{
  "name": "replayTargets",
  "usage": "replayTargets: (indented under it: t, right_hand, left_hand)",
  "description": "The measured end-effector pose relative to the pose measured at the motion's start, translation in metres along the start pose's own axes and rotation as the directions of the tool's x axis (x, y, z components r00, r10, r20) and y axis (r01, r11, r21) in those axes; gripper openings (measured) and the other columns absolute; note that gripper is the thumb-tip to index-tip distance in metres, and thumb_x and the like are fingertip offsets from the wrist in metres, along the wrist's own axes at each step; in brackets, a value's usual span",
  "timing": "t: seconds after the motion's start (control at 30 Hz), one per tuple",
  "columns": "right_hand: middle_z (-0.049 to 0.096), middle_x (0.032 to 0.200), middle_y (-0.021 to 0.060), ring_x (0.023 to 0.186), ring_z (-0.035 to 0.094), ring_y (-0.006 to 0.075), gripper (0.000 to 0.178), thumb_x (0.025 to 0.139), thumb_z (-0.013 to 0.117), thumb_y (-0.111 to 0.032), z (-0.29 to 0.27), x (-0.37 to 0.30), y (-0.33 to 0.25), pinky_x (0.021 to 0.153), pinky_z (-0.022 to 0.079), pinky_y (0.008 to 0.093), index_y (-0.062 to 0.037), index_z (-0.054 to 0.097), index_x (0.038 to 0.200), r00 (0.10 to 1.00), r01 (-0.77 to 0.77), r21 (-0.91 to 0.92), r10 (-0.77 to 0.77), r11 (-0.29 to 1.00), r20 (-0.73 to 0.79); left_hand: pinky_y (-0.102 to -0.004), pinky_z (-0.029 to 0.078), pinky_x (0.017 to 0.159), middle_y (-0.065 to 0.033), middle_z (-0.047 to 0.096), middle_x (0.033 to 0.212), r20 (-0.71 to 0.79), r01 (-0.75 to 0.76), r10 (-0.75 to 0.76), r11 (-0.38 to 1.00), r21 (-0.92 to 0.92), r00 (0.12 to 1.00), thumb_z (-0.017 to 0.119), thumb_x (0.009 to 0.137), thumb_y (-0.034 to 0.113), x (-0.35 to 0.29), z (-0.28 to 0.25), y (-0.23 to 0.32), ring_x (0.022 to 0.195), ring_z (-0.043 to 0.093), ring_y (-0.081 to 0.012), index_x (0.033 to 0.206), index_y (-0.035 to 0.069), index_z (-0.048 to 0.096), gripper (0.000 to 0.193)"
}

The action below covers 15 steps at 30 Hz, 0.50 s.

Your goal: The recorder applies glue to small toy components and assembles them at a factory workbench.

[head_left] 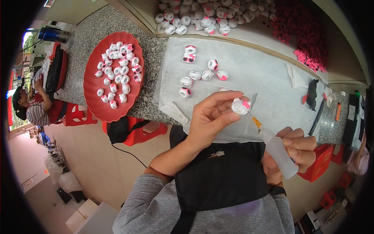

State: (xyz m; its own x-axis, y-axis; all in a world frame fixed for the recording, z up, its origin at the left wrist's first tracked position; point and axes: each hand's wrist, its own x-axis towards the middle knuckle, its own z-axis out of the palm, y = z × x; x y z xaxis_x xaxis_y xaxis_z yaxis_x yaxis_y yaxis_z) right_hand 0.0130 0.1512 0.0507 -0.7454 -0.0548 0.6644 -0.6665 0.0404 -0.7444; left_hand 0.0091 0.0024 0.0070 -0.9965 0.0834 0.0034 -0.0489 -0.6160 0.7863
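Between the thumb and fingers of my left hand (214,119) is a small white toy head (239,106) with a pink bow, its decorated side facing up. My right hand (294,150) is wrapped round a translucent squeeze bottle (281,156), tilted so that its narrow yellow-orange tip (256,121) points at the head. A small gap seems to lie between tip and head. On the white sheet (249,62) beyond my hands lie several more white and pink toy heads (207,75). Parts of the right fingers are hidden behind the bottle.
A red scalloped tray (90,78) holding many toy heads stands to the left. Heaped white heads (218,13) and small pink pieces (307,58) fill the far shelf. An orange stick (337,112) lies at the right. Another person (37,101) sits at far left.
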Motion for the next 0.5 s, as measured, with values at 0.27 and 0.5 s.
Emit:
replayTargets:
  t: [0.27,0.5]
  right_hand:
    - [0.039,0.079,0.0061,0.057,0.038,0.0120,0.035,0.065,0.066,-0.018,-0.0001,-0.0011,0.0018,0.044,0.032,0.0212,-0.0074,0.040,0.086,0.999,0.028,0.018,-0.028,0.999,0.017]
    - [0.040,0.080,0.0064,0.056,0.039,0.0119,0.035,0.066,0.066,-0.018,-0.0009,-0.0003,0.0031,0.044,0.033,0.0205,-0.0075,0.040,0.086,0.998,0.035,0.029,-0.036,0.999,0.049]
  left_hand:
    - [-0.0318,0.044,0.077,-0.0157,0.051,0.099,0.020,0.016,-0.016,1.000,-0.016,1.000,0.055,0.071,0.001,0.0007,0.0008,-0.0004,0.089,0.052,-0.0183,0.105,-0.003,0.043,0.036]
    - [-0.0307,0.044,0.076,-0.0146,0.051,0.097,0.003,0.032,-0.032,0.999,-0.024,0.999,0.055,0.070,-0.001,-0.0001,0.0025,-0.0013,0.088,0.052,-0.0178,0.105,-0.003,0.043,0.037]
